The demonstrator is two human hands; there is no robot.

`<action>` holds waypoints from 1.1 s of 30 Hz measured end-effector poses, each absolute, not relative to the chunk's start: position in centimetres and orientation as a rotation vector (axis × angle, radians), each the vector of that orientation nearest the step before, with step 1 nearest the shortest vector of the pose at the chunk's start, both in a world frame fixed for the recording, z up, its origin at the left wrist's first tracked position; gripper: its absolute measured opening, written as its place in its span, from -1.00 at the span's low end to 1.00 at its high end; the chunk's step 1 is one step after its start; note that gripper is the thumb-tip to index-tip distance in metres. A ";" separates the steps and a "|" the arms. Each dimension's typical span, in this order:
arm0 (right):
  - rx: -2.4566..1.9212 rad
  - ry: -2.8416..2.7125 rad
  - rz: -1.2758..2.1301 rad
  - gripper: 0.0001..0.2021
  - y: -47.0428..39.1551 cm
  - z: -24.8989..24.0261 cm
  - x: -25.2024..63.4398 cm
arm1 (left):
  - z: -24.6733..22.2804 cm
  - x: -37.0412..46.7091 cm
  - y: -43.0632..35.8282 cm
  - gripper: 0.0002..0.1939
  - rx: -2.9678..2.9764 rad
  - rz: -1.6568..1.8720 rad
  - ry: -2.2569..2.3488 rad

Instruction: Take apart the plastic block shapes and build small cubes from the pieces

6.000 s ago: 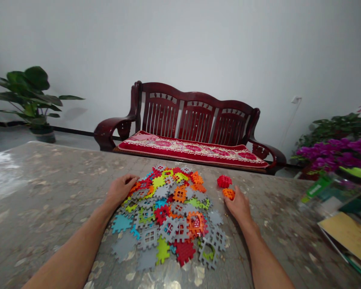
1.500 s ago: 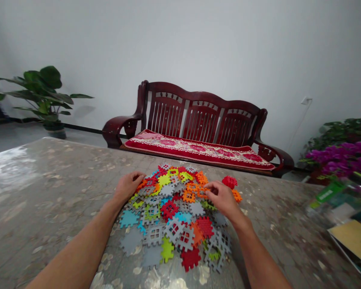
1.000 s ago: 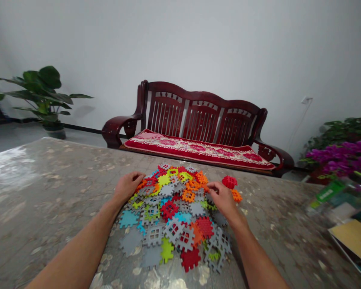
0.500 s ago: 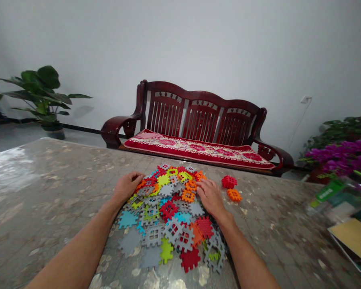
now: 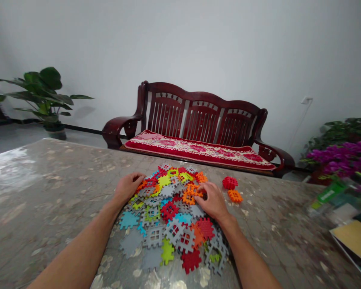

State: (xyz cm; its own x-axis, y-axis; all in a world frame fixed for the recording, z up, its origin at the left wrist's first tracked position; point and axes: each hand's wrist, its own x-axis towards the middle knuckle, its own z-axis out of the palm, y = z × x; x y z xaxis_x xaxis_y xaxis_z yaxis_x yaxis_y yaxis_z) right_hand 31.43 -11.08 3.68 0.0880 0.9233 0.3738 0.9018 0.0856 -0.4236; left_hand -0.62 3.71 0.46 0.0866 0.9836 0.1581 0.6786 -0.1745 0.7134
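Observation:
A heap of interlocking plastic tiles with notched edges lies on the table between my hands, in grey, red, orange, lime and blue; some have window cut-outs. My right hand (image 5: 212,199) is at the heap's right side, thumb and index finger closed on the edge of an orange window tile (image 5: 193,190). Another orange window tile (image 5: 188,198) lies just below it. My left hand (image 5: 128,186) rests at the heap's left edge, fingers loosely extended beside orange and grey tiles, with nothing visible in them. A red tile (image 5: 169,211) sits mid-heap.
Right of the heap stand a red block (image 5: 230,182) and an orange block (image 5: 235,196) built from tiles. Clear containers and a yellowish sheet (image 5: 353,241) lie at the table's right. Beyond the table (image 5: 63,180) is a wooden bench (image 5: 198,116) with a red cover.
My right hand has gone from lying flat with fingers extended over the heap's right side to a pinch on the orange window tile. The left hand has hardly moved.

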 end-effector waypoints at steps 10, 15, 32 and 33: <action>-1.776 -1.700 0.056 -0.55 -11.0 3.5 32.7 | 0.4 -0.7 3.7 -0.59 1.908 0.837 1.628; -1.763 -1.440 0.145 -0.48 -11.1 4.4 36.6 | 0.5 -0.7 3.7 -0.56 1.919 0.824 1.640; -1.966 -1.246 0.084 -0.48 -15.0 2.1 48.0 | 0.4 -0.8 4.1 -0.53 1.960 0.779 1.653; -1.946 -1.245 0.089 -0.47 -15.0 1.9 48.0 | 0.4 -0.8 4.1 -0.53 1.961 0.782 1.652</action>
